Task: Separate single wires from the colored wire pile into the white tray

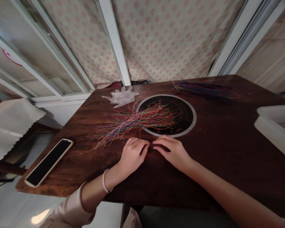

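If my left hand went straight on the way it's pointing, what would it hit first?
Your left hand would probably meet your right hand first, at its fingertips, though depth is unclear.

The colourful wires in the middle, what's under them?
Part of the bundle of colourful wires lies over a round black panel, the rest over the wooden table. Anything beneath the thickest part is covered.
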`<action>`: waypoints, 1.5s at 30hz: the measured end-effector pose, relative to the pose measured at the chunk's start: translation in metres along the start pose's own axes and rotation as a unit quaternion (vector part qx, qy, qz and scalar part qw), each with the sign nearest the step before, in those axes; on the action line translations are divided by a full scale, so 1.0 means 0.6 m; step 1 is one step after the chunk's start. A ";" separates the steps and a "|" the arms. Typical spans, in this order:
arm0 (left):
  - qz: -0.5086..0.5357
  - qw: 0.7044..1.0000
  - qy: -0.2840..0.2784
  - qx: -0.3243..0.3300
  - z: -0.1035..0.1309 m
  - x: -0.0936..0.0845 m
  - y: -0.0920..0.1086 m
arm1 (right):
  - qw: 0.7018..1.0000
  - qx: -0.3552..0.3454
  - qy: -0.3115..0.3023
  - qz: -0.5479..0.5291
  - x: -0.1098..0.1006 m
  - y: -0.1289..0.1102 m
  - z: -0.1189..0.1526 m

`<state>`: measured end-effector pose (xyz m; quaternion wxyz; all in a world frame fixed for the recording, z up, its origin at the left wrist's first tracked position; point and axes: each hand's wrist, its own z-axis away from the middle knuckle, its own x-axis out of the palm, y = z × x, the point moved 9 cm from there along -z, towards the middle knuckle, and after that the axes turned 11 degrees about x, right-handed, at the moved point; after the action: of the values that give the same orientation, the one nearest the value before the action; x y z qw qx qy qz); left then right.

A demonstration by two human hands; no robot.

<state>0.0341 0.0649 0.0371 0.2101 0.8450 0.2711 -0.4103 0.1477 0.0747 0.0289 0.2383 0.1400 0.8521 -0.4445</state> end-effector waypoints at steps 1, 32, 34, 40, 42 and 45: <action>-0.001 1.000 0.002 0.000 0.000 0.000 0.000 | 1.000 -0.001 0.000 0.001 0.000 0.000 0.000; 0.076 0.995 -0.018 -0.065 0.003 0.006 -0.013 | 0.994 -0.049 0.011 0.092 0.000 -0.011 0.005; 0.072 0.995 -0.015 -0.064 0.003 0.006 -0.013 | 0.995 -0.046 0.009 0.092 0.001 -0.009 0.005; 0.068 0.996 -0.006 -0.056 0.004 0.003 -0.013 | 0.999 -0.011 0.000 0.042 0.000 -0.004 0.001; 0.067 0.996 0.000 -0.053 0.004 0.001 -0.013 | 1.000 0.018 -0.008 0.008 0.000 0.001 -0.001; 0.066 0.996 0.002 -0.052 0.004 0.001 -0.013 | 0.997 0.071 -0.013 -0.040 0.001 0.011 -0.005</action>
<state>0.0280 0.0696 0.0345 0.2797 0.8500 0.2363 -0.3788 0.1496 0.0809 0.0254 0.2215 0.1168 0.8200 -0.5148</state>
